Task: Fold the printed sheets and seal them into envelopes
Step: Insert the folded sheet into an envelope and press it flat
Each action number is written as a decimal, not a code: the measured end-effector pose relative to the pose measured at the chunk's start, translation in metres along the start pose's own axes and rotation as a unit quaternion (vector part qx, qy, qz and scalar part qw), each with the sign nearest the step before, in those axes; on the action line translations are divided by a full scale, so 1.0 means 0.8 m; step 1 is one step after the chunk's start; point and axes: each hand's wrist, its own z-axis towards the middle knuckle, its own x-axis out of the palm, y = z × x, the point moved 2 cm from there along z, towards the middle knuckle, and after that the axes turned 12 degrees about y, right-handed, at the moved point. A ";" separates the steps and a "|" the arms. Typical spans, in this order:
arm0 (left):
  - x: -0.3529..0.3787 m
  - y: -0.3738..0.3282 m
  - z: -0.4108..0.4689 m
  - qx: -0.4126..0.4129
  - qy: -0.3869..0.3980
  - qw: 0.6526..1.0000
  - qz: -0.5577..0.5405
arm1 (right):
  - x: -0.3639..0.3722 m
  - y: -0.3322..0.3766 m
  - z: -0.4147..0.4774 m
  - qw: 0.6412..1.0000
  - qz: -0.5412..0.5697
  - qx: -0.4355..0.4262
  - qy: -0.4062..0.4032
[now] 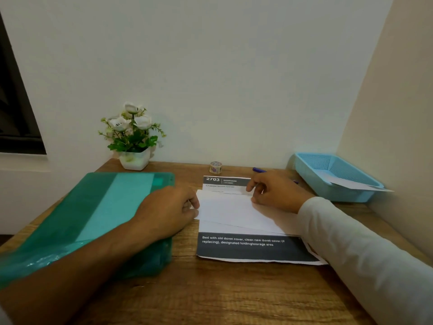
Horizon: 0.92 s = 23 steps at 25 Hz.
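A printed sheet (243, 245) with dark bands lies on the wooden desk (210, 296), and a white folded-over part (229, 209) lies across its middle. My left hand (168, 209) pinches the left edge of that white fold. My right hand (276, 191) holds its upper right corner with curled fingers, over the sheet's top band marked 2703. A roll of patterned tape (215, 167) stands at the back of the desk. A purple pen (259, 170) lies behind my right hand, mostly hidden.
A green plastic folder (98, 216) lies to the left under my left forearm. A light blue basket (335, 177) with a white paper or envelope (351, 184) inside sits at the back right by the wall. A potted artificial flower (133, 137) stands at the back left.
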 end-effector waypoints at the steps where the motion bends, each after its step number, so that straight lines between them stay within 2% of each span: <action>1: 0.002 -0.003 -0.002 0.006 -0.009 1.000 0.013 | 0.002 0.004 0.000 1.000 -0.024 -0.001 0.003; 3: 0.003 -0.007 -0.004 0.012 -0.020 0.999 0.028 | 0.008 0.026 0.001 0.997 -0.066 -0.026 0.015; 6: -0.001 -0.009 -0.003 0.003 -0.001 0.999 0.052 | 0.027 0.074 0.009 0.989 -0.074 -0.117 0.048; 8: -0.006 -0.011 -0.004 -0.012 0.014 0.997 0.072 | 0.039 0.096 0.015 0.983 -0.088 -0.143 0.077; 16: -0.019 -0.011 -0.007 -0.017 0.143 0.978 0.149 | 0.033 0.124 0.018 0.932 -0.251 -0.169 0.199; 19: -0.014 -0.014 -0.014 0.020 0.113 0.963 0.245 | 0.037 0.127 0.024 0.926 -0.272 -0.172 0.199; 23: -0.019 -0.010 -0.022 0.064 0.094 0.951 0.288 | 0.038 0.118 0.054 0.946 -0.236 -0.151 0.166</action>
